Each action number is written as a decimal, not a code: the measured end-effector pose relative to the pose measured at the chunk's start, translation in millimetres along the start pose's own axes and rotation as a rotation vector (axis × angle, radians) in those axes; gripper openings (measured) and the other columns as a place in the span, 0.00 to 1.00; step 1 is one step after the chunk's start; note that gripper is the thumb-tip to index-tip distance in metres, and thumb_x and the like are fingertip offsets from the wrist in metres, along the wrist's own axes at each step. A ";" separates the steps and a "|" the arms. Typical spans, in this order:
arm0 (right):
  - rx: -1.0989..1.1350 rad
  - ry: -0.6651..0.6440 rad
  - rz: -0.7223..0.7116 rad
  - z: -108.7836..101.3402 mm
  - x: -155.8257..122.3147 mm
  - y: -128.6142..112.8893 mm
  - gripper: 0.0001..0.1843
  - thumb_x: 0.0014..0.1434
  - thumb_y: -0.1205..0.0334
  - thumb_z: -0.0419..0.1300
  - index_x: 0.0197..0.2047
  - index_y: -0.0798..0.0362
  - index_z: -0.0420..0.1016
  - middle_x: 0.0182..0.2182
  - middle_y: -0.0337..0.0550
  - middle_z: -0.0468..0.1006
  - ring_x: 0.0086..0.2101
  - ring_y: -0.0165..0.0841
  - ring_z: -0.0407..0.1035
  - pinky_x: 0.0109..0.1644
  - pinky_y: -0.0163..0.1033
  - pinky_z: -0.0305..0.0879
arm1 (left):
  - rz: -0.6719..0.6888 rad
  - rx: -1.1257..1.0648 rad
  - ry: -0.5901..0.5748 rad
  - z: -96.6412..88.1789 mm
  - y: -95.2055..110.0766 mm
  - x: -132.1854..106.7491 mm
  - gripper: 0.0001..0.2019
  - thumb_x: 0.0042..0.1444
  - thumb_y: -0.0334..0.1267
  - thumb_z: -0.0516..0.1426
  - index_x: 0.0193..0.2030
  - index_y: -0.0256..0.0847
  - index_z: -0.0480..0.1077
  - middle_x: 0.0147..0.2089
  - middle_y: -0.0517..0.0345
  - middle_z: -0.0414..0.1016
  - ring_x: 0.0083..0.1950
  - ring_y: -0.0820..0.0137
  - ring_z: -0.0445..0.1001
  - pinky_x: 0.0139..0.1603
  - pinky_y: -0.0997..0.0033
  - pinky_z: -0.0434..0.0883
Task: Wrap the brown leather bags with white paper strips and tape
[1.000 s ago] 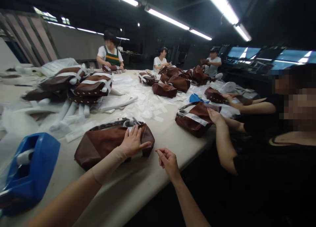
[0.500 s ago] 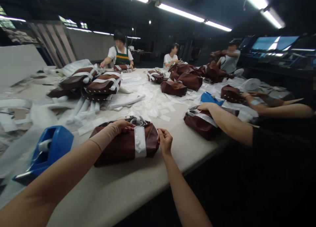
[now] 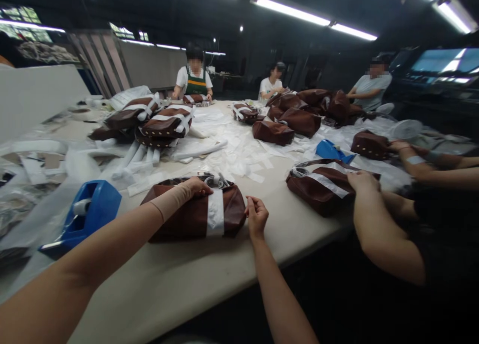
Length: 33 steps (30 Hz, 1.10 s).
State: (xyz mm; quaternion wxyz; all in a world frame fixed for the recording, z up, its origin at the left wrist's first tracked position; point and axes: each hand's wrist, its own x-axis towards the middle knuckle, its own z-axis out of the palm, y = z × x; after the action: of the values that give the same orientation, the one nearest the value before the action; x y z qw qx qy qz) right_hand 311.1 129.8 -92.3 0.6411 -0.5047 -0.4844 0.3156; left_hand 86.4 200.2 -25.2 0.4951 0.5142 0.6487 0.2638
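Observation:
A dark brown leather-like bag (image 3: pixel 179 220) lies on the pale table in front of me. A white strip (image 3: pixel 215 215) runs down its near side, and a clear-wrapped handle (image 3: pixel 220 182) rests along the top. My left hand (image 3: pixel 197 186) reaches over the bag, its fingers closed on the upper edge beside the strip. At the bag's right end is my right hand (image 3: pixel 257 214), thumb and fingers pinched together; whatever they hold is too small to make out. A blue tape dispenser (image 3: pixel 99 201) stands left of the bag, behind my left forearm.
On the right, a co-worker's hand (image 3: pixel 362 181) touches another strapped brown bag (image 3: pixel 318 189). A second blue dispenser (image 3: pixel 333 151) stands behind that bag. Stacked bags (image 3: pixel 166 122), white scraps (image 3: pixel 239 159) and plastic wrap (image 3: pixel 22 214) cover the farther table. Several people work around it.
The view has turned slightly left, so things sit farther right. My hands stay at the same bag. The neighbouring co-worker's hand has moved from their bag's left part to its right end.

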 end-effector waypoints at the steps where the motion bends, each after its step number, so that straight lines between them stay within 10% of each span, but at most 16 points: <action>1: -0.026 -0.011 -0.017 -0.4 1.3 -1.4 0.24 0.60 0.45 0.54 0.40 0.60 0.73 0.17 0.33 0.65 0.18 0.27 0.59 0.23 0.32 0.58 | -0.019 0.033 -0.008 -0.7 -0.2 -1.2 0.12 0.62 0.41 0.57 0.46 0.34 0.69 0.41 0.55 0.73 0.36 0.72 0.73 0.36 0.70 0.75; 10: -0.372 -0.412 -0.273 31.9 67.3 -32.0 0.04 0.53 0.62 0.64 0.32 0.52 0.79 0.34 0.44 0.79 0.40 0.35 0.71 0.49 0.39 0.64 | 0.170 0.291 0.046 -27.0 8.6 0.8 0.08 0.57 0.38 0.62 0.37 0.34 0.72 0.36 0.58 0.74 0.38 0.70 0.74 0.42 0.66 0.73; 16: -0.628 -0.671 -0.214 60.6 88.3 -19.9 0.05 0.51 0.61 0.68 0.26 0.51 0.80 0.24 0.38 0.78 0.27 0.31 0.71 0.34 0.34 0.64 | 0.225 0.372 -0.077 -26.0 -1.9 8.8 0.10 0.59 0.41 0.60 0.37 0.33 0.73 0.35 0.59 0.75 0.37 0.69 0.75 0.43 0.65 0.74; 33: -1.051 -0.581 -0.218 72.5 74.0 -22.7 0.09 0.61 0.59 0.61 0.44 0.54 0.73 0.40 0.52 0.77 0.44 0.39 0.70 0.47 0.41 0.63 | 0.238 0.436 0.108 -5.2 -14.5 9.9 0.15 0.62 0.43 0.57 0.51 0.36 0.69 0.50 0.51 0.71 0.48 0.64 0.73 0.49 0.57 0.73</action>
State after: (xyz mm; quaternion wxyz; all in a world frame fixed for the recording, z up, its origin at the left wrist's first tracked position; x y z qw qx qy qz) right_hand 265.6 214.1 -46.7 0.1766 -0.5943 -0.7792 0.0918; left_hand 75.9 205.4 -39.2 0.3026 0.6667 0.6508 0.2009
